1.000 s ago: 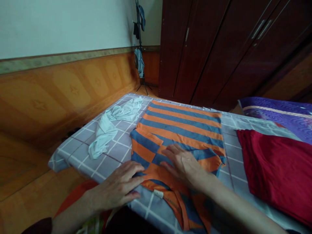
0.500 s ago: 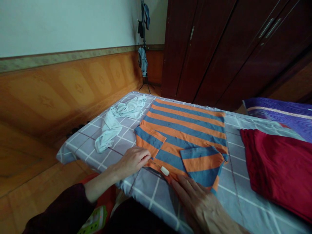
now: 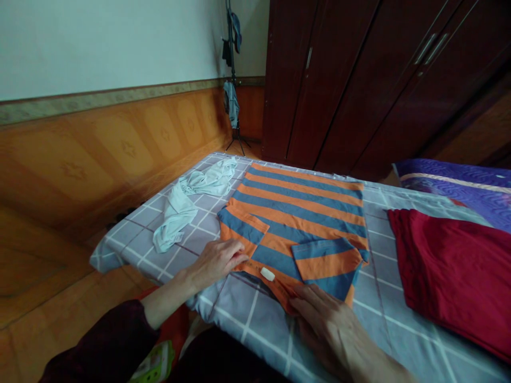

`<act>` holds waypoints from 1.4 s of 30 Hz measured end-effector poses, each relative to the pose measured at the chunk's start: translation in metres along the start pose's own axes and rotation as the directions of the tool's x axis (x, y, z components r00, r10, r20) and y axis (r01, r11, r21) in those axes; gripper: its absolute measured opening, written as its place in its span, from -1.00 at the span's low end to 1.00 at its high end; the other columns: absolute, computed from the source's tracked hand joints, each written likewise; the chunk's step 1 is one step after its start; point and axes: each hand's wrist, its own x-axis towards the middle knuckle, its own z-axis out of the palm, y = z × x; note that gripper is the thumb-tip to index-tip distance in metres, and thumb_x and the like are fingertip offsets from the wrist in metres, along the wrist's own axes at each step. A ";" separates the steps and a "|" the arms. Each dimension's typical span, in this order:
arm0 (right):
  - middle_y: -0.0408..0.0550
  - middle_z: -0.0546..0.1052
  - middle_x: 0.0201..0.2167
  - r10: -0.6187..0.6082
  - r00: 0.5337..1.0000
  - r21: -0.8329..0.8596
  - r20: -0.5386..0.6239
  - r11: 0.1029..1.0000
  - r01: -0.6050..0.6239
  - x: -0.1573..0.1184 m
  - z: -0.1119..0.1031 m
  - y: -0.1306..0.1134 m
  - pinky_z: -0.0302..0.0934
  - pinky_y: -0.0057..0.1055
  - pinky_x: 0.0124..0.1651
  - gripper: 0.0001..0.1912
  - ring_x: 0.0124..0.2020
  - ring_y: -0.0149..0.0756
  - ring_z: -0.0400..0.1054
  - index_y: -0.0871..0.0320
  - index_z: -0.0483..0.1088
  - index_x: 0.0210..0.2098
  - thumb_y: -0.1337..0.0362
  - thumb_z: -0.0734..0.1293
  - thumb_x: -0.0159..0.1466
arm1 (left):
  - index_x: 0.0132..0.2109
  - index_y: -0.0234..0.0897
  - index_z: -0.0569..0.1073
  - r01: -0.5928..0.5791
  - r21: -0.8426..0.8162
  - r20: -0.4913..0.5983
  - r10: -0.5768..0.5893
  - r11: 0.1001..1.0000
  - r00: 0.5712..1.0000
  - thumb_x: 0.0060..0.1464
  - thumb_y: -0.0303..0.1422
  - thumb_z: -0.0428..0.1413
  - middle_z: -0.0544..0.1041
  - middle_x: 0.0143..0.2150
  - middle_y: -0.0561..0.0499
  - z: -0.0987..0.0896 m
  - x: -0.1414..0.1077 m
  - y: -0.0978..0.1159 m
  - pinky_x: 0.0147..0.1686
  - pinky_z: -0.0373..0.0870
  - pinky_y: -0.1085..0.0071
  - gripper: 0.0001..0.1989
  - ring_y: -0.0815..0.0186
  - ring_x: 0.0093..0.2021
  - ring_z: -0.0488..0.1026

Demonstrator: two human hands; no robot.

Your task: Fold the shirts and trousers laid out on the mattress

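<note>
An orange and blue-grey striped T-shirt [image 3: 295, 210] lies spread on the checked bedsheet, its neckline towards me and both short sleeves folded inward over the body. My left hand [image 3: 217, 260] is closed on the shirt's shoulder edge at the left end of the collar. At the collar's other end, my right hand [image 3: 329, 322] grips the fabric, its thumb hidden below. Between the hands, a white label [image 3: 267, 274] shows inside the neckline.
A crumpled pale garment [image 3: 178, 205] lies left of the shirt. Folded dark red cloth [image 3: 451, 266] sits at the right, with purple bedding [image 3: 459, 181] behind it. Beyond the grey checked bedsheet [image 3: 247, 311] stand a coat rack [image 3: 232, 69] and a dark wardrobe [image 3: 323, 90].
My right hand has shifted from lying with extended fingers along the collar to gripping its right end, with the fingers more bent. The left hand stays at the shoulder edge.
</note>
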 end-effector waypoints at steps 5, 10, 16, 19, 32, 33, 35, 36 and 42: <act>0.01 0.50 -0.37 0.165 0.981 0.236 -0.101 0.962 -0.137 0.002 0.009 0.013 0.27 -0.41 -0.34 -0.73 -0.37 -0.29 0.39 0.15 0.42 -0.38 0.44 0.10 0.19 | -0.13 -0.23 0.35 -0.114 -0.101 0.106 0.125 0.988 0.986 0.00 -0.05 0.20 0.50 -0.25 0.01 -0.013 -0.008 -0.006 -0.25 0.29 0.40 -0.59 0.24 -0.24 0.46; -0.20 0.32 -0.68 0.570 0.801 0.713 0.183 0.484 -0.507 0.008 -0.011 0.019 0.03 -0.50 -0.63 -0.70 -0.69 -0.44 0.15 0.18 0.40 -0.42 0.06 0.24 0.17 | 0.15 -0.16 0.16 -0.151 -0.112 0.157 0.168 0.982 0.973 -0.01 -0.34 0.24 0.45 -0.02 -0.06 -0.024 -0.023 -0.009 -0.08 0.30 0.28 -0.39 0.18 -0.06 0.42; -0.15 0.39 -0.57 0.742 0.653 0.911 0.154 0.150 -0.385 0.012 -0.016 0.025 0.11 -0.50 -0.53 -0.61 -0.58 -0.43 0.25 0.18 0.38 -0.34 -0.03 0.39 0.07 | 0.20 -0.19 0.12 -0.179 -0.125 0.165 0.199 0.976 0.966 -0.03 -0.61 0.04 0.42 0.04 -0.09 -0.027 -0.025 -0.008 0.00 0.28 0.26 -0.36 0.20 0.01 0.37; -0.16 0.37 -0.63 0.702 0.708 0.868 0.080 0.300 -0.395 0.010 -0.015 0.021 0.12 -0.49 -0.57 -0.58 -0.63 -0.43 0.23 0.18 0.40 -0.36 -0.09 0.33 0.12 | 0.04 -0.21 0.31 -0.190 -0.146 0.105 0.206 0.971 0.973 0.01 -0.64 -0.04 0.50 -0.10 -0.03 -0.023 -0.020 -0.009 -0.09 0.31 0.32 -0.55 0.25 -0.09 0.42; 0.01 0.56 -0.13 -0.093 0.958 -0.248 -0.270 0.969 0.024 -0.052 0.016 0.004 0.39 -0.36 -0.11 -0.67 -0.14 -0.23 0.47 0.13 0.44 -0.16 0.48 0.15 0.18 | 0.14 -0.12 0.37 -0.258 -0.214 0.253 0.308 0.942 0.917 0.16 -0.51 0.01 0.46 0.11 0.01 -0.038 -0.041 -0.015 0.28 0.00 0.11 -0.59 0.23 0.15 0.35; 0.01 0.55 -0.12 -0.101 0.961 -0.264 -0.259 0.964 0.030 -0.054 0.015 0.003 0.39 -0.36 -0.10 -0.68 -0.12 -0.24 0.46 0.12 0.44 -0.17 0.47 0.15 0.18 | 0.15 -0.12 0.36 -0.257 -0.198 0.263 0.304 0.946 0.916 0.18 -0.50 0.01 0.45 0.13 0.00 -0.038 -0.043 -0.015 0.28 0.03 0.13 -0.59 0.23 0.15 0.35; 0.03 0.52 -0.05 -0.121 0.975 -0.325 -0.189 0.944 0.055 -0.056 0.012 -0.001 0.38 -0.35 -0.08 -0.64 -0.06 -0.21 0.43 0.15 0.42 -0.09 0.43 0.16 0.17 | 0.16 -0.13 0.35 -0.256 -0.185 0.255 0.298 0.949 0.920 0.21 -0.43 0.01 0.43 0.14 -0.02 -0.036 -0.045 -0.016 0.26 0.09 0.14 -0.63 0.22 0.14 0.36; 0.05 0.50 -0.02 -0.134 0.981 -0.368 -0.142 0.927 0.073 -0.057 0.011 -0.002 0.38 -0.33 -0.07 -0.61 -0.04 -0.18 0.42 0.18 0.40 -0.04 0.42 0.17 0.17 | 0.15 -0.14 0.36 -0.255 -0.188 0.241 0.297 0.948 0.924 0.23 -0.38 0.01 0.44 0.13 -0.03 -0.035 -0.044 -0.016 0.25 0.11 0.15 -0.65 0.21 0.13 0.37; 0.06 0.53 -0.09 -0.168 0.972 -0.450 -0.167 0.890 0.077 -0.057 0.017 0.004 0.35 -0.24 -0.07 -0.63 -0.05 -0.13 0.42 0.22 0.38 -0.07 0.50 0.12 0.19 | 0.07 -0.18 0.41 -0.241 -0.256 0.165 0.288 0.936 0.943 0.29 -0.19 -0.12 0.53 0.02 -0.04 -0.035 -0.032 -0.010 0.17 0.25 0.25 -0.65 0.24 0.03 0.45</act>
